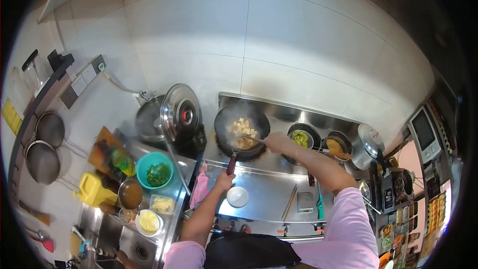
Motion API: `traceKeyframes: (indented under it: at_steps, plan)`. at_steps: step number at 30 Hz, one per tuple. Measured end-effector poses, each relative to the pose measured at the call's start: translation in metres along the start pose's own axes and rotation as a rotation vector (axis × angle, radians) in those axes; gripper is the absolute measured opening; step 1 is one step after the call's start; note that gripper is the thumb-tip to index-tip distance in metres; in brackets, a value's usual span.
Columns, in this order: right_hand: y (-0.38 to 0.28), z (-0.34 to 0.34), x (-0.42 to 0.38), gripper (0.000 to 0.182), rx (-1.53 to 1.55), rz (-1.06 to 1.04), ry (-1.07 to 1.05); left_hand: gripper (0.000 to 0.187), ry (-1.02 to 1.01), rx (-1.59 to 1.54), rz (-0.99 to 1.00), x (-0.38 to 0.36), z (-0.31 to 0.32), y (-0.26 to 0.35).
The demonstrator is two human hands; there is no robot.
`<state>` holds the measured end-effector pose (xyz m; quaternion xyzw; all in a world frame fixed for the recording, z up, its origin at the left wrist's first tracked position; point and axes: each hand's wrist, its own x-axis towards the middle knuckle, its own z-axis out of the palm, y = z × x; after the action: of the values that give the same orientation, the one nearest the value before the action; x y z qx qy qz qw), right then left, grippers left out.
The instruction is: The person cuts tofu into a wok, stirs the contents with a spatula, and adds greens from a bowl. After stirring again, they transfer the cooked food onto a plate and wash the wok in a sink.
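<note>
On the stove sits a dark wok with steaming pale cubes, which look like tofu, in its middle. My left hand is closed around the wok's dark reddish handle. Over the wok's right rim, my right hand is closed on a long-handled cooking utensil. The far end of that utensil is among the cubes, so its head's shape is hard to make out. A white bowl stands on the steel counter just right of my left hand.
Right of the wok are a pan with green vegetables, a pan with brown contents and a lidded pot. Chopsticks lie on the front counter. Leftward stand a lidded pot, a teal bowl of greens and a sink.
</note>
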<state>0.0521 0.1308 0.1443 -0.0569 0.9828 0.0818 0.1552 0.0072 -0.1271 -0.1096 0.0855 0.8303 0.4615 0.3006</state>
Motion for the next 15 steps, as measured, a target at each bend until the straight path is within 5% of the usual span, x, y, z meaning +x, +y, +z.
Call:
traceKeyframes:
  at_steps: [10,15]
  plan:
    - [-0.001,-0.106,-0.039,0.020,-0.099,0.042,-0.097,0.043,-0.027,-0.004,-0.013,0.000,-0.007,0.000]
    - [-0.017,-0.088,-0.008,0.023,-0.044,0.027,-0.158,0.042,-0.014,0.003,-0.008,-0.007,-0.010,0.006]
